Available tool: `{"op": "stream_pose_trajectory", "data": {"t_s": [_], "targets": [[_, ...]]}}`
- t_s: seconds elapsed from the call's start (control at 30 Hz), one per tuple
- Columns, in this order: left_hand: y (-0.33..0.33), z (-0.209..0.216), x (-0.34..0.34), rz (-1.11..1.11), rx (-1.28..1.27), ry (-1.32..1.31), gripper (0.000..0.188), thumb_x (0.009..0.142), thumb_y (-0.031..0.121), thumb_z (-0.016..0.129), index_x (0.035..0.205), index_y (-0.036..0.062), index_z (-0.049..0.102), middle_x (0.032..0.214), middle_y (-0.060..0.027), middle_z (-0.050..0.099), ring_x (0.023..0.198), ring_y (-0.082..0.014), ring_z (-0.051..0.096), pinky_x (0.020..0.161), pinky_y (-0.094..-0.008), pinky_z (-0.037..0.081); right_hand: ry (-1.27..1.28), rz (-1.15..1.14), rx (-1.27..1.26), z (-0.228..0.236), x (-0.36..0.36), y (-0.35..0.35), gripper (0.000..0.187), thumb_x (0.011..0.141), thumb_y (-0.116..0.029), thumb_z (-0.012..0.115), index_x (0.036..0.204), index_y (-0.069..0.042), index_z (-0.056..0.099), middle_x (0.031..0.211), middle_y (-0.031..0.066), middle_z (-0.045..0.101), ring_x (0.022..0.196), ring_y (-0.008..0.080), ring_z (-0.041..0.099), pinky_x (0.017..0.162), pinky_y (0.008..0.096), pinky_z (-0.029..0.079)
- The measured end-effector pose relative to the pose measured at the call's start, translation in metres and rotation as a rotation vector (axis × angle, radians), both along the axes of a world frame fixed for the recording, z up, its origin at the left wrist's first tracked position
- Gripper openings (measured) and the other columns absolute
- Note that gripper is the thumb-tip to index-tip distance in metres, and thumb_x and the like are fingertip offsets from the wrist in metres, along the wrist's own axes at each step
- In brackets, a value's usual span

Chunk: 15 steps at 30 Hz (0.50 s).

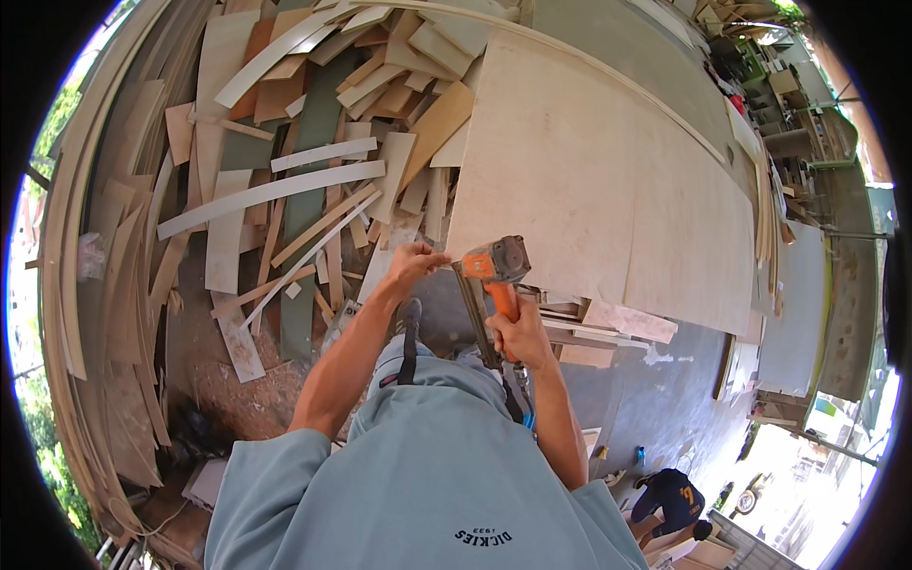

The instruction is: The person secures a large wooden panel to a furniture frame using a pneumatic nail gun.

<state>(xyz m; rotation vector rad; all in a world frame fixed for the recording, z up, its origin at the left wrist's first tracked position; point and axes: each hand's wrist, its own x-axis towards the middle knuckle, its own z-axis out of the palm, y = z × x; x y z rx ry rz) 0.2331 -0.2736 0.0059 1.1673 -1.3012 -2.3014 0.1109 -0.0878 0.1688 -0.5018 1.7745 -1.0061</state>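
Right hand (521, 334): boxy orange tool (492, 263)

The grey floor (627, 404) supports a loose pile of wood offcuts (437, 138) at left. Brown debris (256, 394) lies scattered at the pile's near end. A small blue object (641, 456) stands at lower right.

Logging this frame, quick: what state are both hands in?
Left hand: fingers curled beside the orange nail gun; whether holding anything cannot be told.
Right hand: closed around the gun's handle.
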Motion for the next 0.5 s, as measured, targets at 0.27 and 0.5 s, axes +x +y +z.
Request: {"op": "stream_pose_trajectory", "data": {"t_s": [0.27, 0.5], "targets": [[-0.039, 0.006, -0.005, -0.427, 0.007, -0.064, 0.029, 0.082, 0.02, 0.078, 0.09, -0.0063, 0.07, 0.073, -0.0055, 0.064, 0.065, -0.0106, 0.057, 0.058, -0.024, 0.044, -0.003, -0.011, 0.009, 0.0, 0.0, 0.0, 0.028, 0.083, -0.007, 0.061, 0.109, 0.004, 0.06, 0.06, 0.002, 0.054, 0.045, 0.0104, 0.052, 0.044, 0.0268, 0.044], [-0.046, 0.0, -0.013, -0.528, -0.115, -0.174, 0.031, 0.081, 0.026, 0.081, 0.087, -0.0031, 0.072, 0.073, -0.005, 0.064, 0.064, -0.0117, 0.055, 0.056, -0.0261, 0.043, 0.005, -0.029, 0.042, 0.001, 0.0, -0.001, 0.027, 0.083, -0.006, 0.06, 0.108, 0.004, 0.06, 0.06, 0.0016, 0.053, 0.044, 0.0105, 0.052, 0.044, 0.0268, 0.044]]}}
